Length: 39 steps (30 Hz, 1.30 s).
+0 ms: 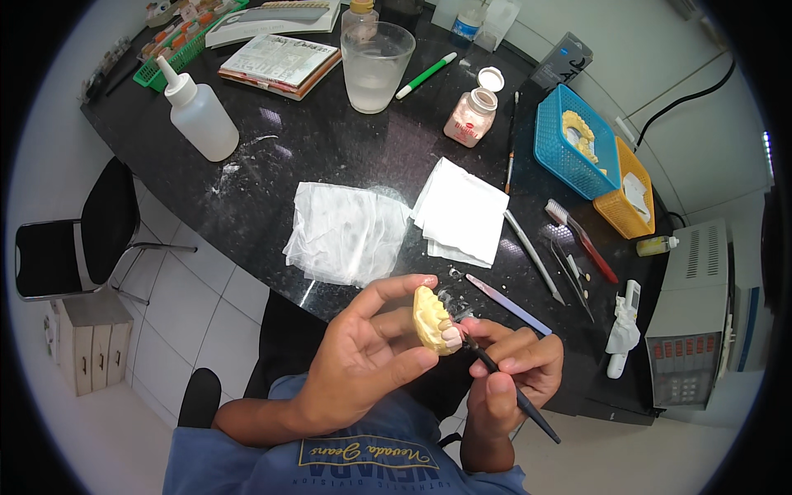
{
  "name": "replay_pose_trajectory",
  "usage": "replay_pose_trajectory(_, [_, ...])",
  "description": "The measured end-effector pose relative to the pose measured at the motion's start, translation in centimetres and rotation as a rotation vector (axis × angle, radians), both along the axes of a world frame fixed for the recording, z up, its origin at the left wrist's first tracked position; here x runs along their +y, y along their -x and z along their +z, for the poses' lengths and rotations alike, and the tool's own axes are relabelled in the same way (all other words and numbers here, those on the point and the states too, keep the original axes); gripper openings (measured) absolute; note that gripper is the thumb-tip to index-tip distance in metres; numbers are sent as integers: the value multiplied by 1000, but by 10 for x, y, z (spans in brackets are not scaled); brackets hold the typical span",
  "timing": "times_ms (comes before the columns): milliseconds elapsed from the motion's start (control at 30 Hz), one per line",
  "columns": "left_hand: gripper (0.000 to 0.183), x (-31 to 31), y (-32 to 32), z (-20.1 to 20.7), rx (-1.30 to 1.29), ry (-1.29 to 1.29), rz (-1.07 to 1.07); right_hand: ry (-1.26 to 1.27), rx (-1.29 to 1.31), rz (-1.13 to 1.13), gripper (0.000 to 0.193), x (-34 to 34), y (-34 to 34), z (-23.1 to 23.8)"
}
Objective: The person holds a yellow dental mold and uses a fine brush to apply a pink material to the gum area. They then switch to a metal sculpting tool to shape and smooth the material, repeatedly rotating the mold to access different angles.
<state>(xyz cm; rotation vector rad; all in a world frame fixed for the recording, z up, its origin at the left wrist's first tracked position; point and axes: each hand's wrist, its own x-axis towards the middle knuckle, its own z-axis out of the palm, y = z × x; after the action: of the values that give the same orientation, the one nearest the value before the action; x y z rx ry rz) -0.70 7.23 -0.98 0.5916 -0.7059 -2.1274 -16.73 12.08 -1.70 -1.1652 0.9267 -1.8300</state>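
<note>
Fingers [384, 293] of the left hand [351, 359] pinch a yellow dental cast [429, 320] at the near edge of a black table [330, 153], while the right hand [528, 359] pinches a black tool [532, 411], its tip by the cast's right side. Beyond lie white sheets [351, 235]; a clear cup [376, 70] stands far, a blue basket [565, 171] right.

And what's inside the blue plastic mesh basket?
A pale-yellow, horseshoe-shaped dental model is in the blue basket. Whatever lies beneath the model is covered, so I can't tell.
</note>
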Motion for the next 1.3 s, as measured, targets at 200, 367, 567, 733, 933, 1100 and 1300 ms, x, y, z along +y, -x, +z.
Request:
replay_pose_trajectory(200, [71,0,0,1,-18,4,-15,-22,-40,29,21,2,2,0])
replay_pose_trajectory(367, [71,-1,0,0,-18,21,-18,-28,-48,24,22,1,1,0])
replay_pose_trajectory(567, [70,0,0,0,-11,27,-12,-29,-42,26,22,2,2,0])
replay_pose_trajectory(733, [70,1,0,0,-13,26,-9,-20,-47,20,22,2,1,1])
replay_pose_trajectory(933, [69,1,0,0,-13,32,-6,-12,-51,27,20,2,1,0])
replay_pose_trajectory(1100, [69,1,0,-1,-13,41,-11,-1,-52,37,20,1,2,0])
replay_pose_trajectory(1300, [69,1,0,0,-12,40,-13,-14,-48,33,19,2,2,2])
